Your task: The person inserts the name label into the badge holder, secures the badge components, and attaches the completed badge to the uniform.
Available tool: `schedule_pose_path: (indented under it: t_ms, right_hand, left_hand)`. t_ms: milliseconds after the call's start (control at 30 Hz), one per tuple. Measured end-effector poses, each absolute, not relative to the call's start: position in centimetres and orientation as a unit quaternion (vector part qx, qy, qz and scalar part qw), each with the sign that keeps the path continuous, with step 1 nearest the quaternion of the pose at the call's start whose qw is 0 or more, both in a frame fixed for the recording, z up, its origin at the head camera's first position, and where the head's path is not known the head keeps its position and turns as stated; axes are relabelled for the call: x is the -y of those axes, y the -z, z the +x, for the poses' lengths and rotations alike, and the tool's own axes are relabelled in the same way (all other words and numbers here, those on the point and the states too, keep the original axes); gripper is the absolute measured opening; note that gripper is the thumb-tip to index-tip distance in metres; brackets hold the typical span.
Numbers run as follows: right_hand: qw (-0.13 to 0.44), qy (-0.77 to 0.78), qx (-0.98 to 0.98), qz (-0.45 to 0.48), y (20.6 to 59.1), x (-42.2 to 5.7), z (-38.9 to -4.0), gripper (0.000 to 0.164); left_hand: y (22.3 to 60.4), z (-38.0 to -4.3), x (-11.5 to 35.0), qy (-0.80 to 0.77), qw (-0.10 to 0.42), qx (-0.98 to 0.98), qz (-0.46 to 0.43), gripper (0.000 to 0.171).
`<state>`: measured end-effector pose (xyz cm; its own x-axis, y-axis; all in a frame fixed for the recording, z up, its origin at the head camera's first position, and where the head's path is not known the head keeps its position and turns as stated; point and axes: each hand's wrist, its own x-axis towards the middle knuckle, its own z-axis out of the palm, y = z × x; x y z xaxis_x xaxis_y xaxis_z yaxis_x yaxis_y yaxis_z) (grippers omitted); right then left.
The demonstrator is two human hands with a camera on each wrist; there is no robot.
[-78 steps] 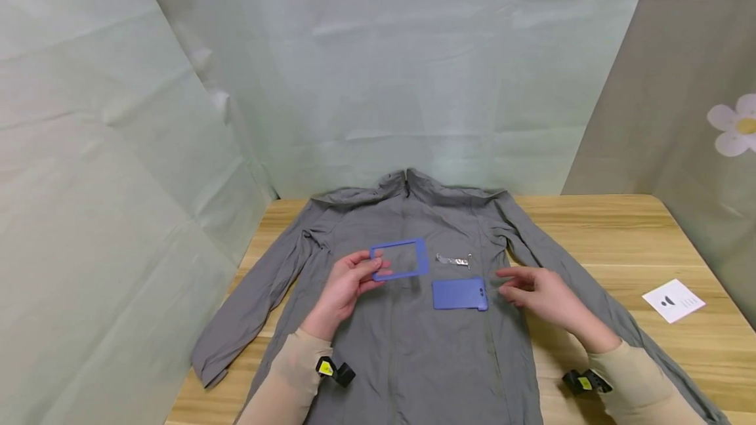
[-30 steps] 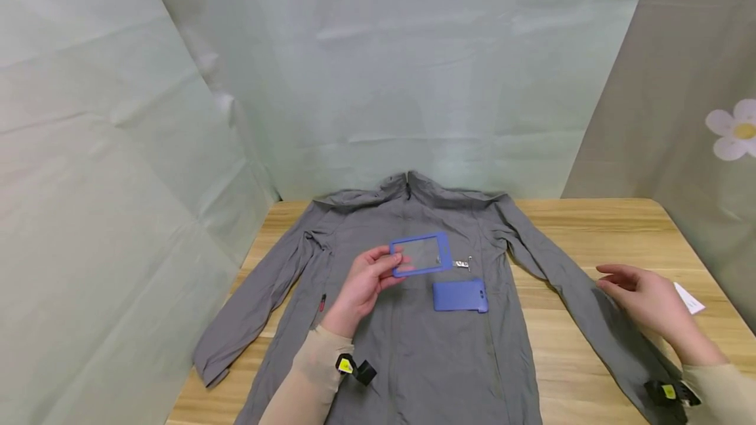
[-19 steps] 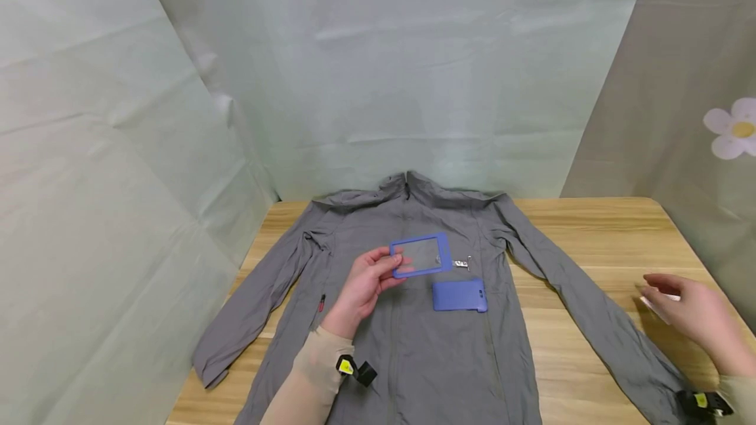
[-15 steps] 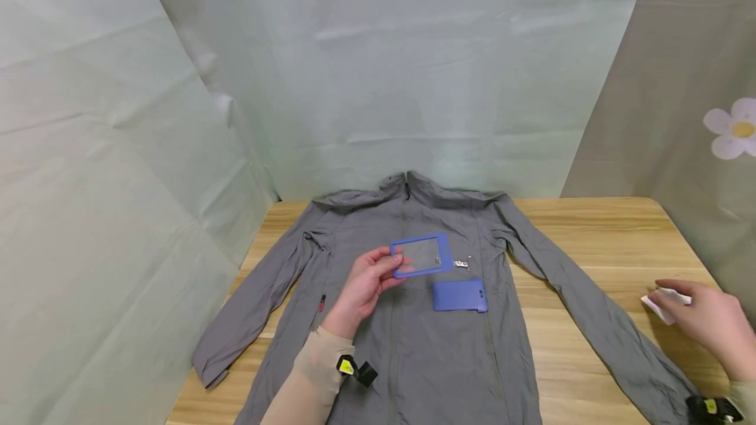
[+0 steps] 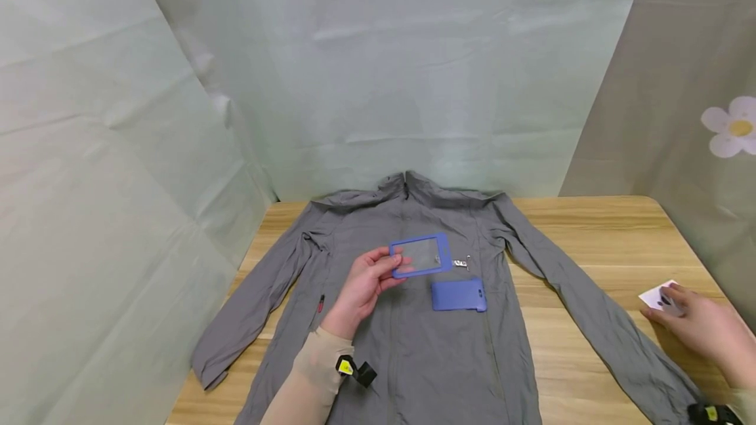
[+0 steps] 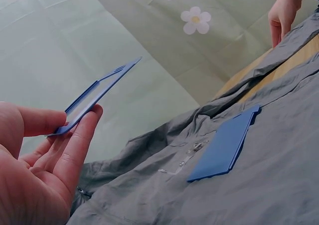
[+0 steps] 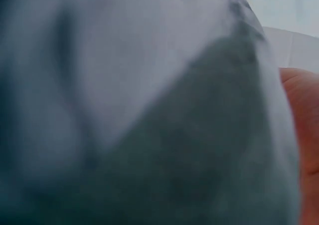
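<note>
My left hand (image 5: 366, 284) pinches the left end of a blue badge holder frame (image 5: 445, 253) with a clear window. It holds the frame raised over the grey jacket (image 5: 366, 235). In the left wrist view, that frame (image 6: 102, 91) is tilted between thumb and fingers. Below it lies a blue backing plate (image 5: 458, 295) with a small slot. A clear strap clip with metal parts (image 5: 459, 263) lies behind the frame, partly covered. At the right, my right hand (image 5: 703, 326) reaches a white printed card (image 5: 651, 296), fingertips over it and thumb at its near edge.
The jacket lies spread on a wooden table (image 5: 590, 228), its right sleeve (image 5: 614, 320) stretching toward my right forearm. A red zipper pull (image 5: 321, 303) shows on the jacket. Pale cloth walls (image 5: 384, 71) enclose the table. Grey blur fills most of the right wrist view.
My right hand has moved from beside the blue plate to the card at the right, its fingers spreading over it. The left hand shifted slightly right with the frame, then stayed still.
</note>
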<state>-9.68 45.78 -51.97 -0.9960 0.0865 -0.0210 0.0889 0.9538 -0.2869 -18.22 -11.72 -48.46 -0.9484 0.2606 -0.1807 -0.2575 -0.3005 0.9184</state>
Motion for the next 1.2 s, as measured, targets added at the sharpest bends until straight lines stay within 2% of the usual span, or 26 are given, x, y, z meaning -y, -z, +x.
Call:
schedule_pose_path:
  t_ms: [200,400,567,1033,1200]
  right_hand:
    - [-0.001,0.148,-0.988,0.041,51.8,-45.4,-9.7,0.079]
    - [-0.025,0.146,-0.989,0.02,51.8,-45.0,-9.8,0.066]
    - [-0.031,0.145,-0.989,0.015,51.7,-44.7,-9.9,0.058]
    - [-0.027,0.15,-0.988,0.019,51.6,-44.6,-9.7,0.059]
    - [-0.033,0.152,-0.988,0.018,51.6,-44.7,-9.7,0.061]
  left_hand:
    - [48.3,-18.2,11.8,-0.804,0.16,-0.573,0.0,0.045]
    - [48.3,-18.3,11.7,-0.804,0.159,-0.573,-0.001,0.042]
    - [48.3,-18.4,11.7,-0.803,0.16,-0.574,0.002,0.048]
    - [48.5,-18.2,11.5,-0.801,0.159,-0.576,0.003,0.046]
    - [48.6,-18.2,11.6,-0.806,0.155,-0.572,0.0,0.035]
